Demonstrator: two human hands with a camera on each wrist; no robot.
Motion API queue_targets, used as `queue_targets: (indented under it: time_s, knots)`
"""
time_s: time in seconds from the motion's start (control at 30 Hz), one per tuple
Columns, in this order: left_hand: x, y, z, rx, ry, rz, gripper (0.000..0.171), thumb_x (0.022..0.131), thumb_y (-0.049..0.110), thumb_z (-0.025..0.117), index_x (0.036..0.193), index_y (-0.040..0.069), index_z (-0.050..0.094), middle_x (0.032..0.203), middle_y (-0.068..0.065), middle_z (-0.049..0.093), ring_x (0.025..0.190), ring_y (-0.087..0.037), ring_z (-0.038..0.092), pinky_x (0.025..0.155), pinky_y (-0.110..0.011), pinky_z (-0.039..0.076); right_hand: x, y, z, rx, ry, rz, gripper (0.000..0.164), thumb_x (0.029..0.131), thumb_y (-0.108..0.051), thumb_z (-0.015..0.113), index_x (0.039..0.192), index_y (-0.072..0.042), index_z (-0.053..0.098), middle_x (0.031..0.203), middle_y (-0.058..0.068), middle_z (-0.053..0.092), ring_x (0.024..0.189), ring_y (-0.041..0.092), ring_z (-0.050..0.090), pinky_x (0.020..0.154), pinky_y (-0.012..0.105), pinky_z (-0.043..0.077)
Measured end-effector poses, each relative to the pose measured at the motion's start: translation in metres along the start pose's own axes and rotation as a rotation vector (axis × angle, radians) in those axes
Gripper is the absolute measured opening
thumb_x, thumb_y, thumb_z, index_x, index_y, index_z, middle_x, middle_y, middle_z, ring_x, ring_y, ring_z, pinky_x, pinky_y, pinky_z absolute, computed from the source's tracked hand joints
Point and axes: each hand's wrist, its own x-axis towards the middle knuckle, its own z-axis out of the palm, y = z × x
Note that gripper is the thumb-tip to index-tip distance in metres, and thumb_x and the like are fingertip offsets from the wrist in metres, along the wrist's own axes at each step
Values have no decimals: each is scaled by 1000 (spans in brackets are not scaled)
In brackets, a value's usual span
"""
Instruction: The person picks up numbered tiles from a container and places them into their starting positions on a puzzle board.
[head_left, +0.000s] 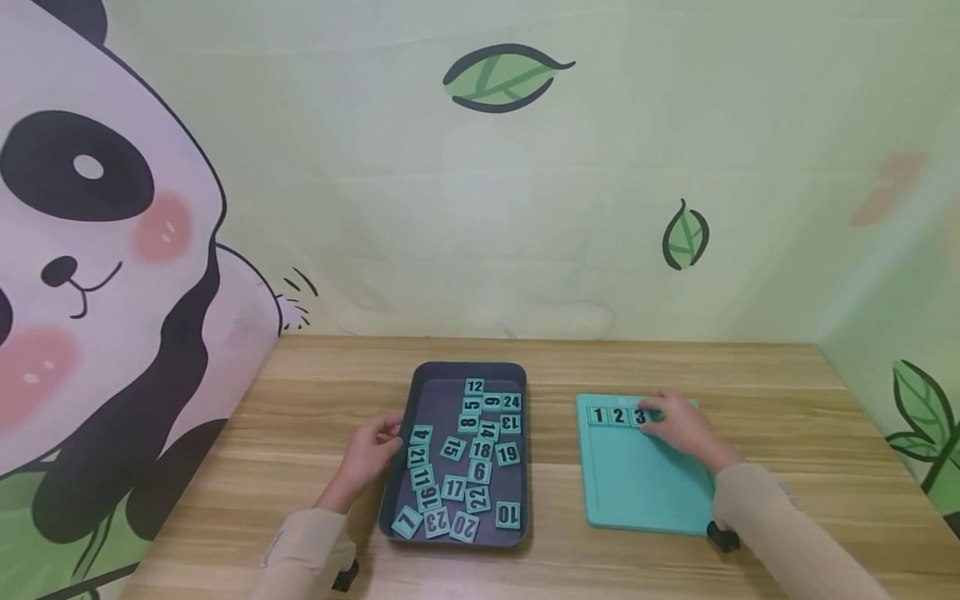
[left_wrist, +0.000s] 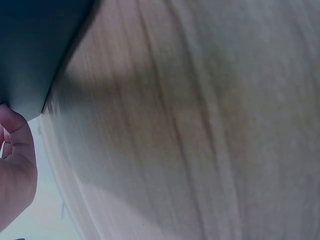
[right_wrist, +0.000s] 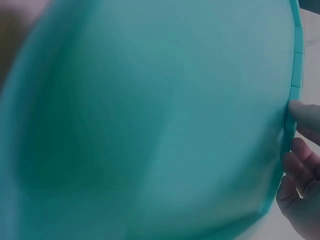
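Observation:
A turquoise board [head_left: 648, 492] lies on the table, with the number tiles 1 [head_left: 597, 415] and 2 [head_left: 618, 416] side by side along its far edge. Beside them, my right hand [head_left: 678, 427] pinches the number 3 tile [head_left: 638, 417] with thumb and fingertips, partly covering it. In the right wrist view the thumb [right_wrist: 305, 116] presses at the row on the board's rim. My left hand [head_left: 369, 457] rests loosely curled by the dark tray [head_left: 442, 392], fingertips right at its left rim. The left wrist view has a bent finger [left_wrist: 17, 132] against the tray wall.
Several loose number tiles lie scattered in the tray, turned various ways, among them the 4 tile [head_left: 421, 434] near its left wall and the 10 tile [head_left: 507, 515] near the front. Wooden table [head_left: 551, 467] shows between tray and board. A printed cloth [head_left: 360, 167] hangs behind.

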Motion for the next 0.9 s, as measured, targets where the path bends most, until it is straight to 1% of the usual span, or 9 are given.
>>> queue_targets:
  time_s: [0.1,0.23,0.4,0.53,0.67,0.77,0.9]
  knots:
    - [0,0,0,-5,-2,3,36,83,0,50,119,0,51,101,-15,53,82,-20,55,62,-27,49,0,-1,1,-10,-1,1,39,77,-15,63,113,-1,58,118,29,46,107,45,44,87,56,38]
    - [-1,1,0,-5,-5,3,36,84,1,50,119,1,51,101,-15,52,82,-20,54,63,-27,49,0,-2,1,2,-1,9,40,77,-16,63,113,-1,57,110,23,52,101,37,50,82,51,42]
    - [-1,0,0,-7,-1,7,36,84,1,50,119,1,51,101,-15,52,81,-20,54,62,-27,48,3,-11,-3,19,8,6,40,77,-20,64,112,-3,58,104,18,55,95,32,53,78,46,45]
    - [-1,-1,0,-10,2,10,36,83,0,50,119,0,52,101,-16,52,81,-20,54,62,-27,48,6,-23,-5,36,12,-31,37,78,-18,63,111,-4,58,102,16,56,93,30,53,74,43,46]
    - [0,-1,1,-4,1,11,36,84,1,50,119,0,51,101,-15,53,82,-20,55,63,-28,49,10,-36,-2,59,1,-68,35,78,-16,62,111,-4,58,101,15,56,91,28,53,70,39,47]
    - [0,0,0,-4,-1,6,36,84,1,49,120,1,51,102,-15,53,83,-20,55,64,-28,49,14,-48,2,74,-8,-90,33,79,-16,62,110,-5,59,99,13,56,86,24,53,68,34,46]
    - [0,0,0,-5,-3,-2,36,85,2,49,120,2,51,102,-14,53,85,-21,55,65,-28,49,17,-66,4,97,-7,-149,32,78,-15,63,109,-4,60,95,12,56,77,19,49,61,28,43]
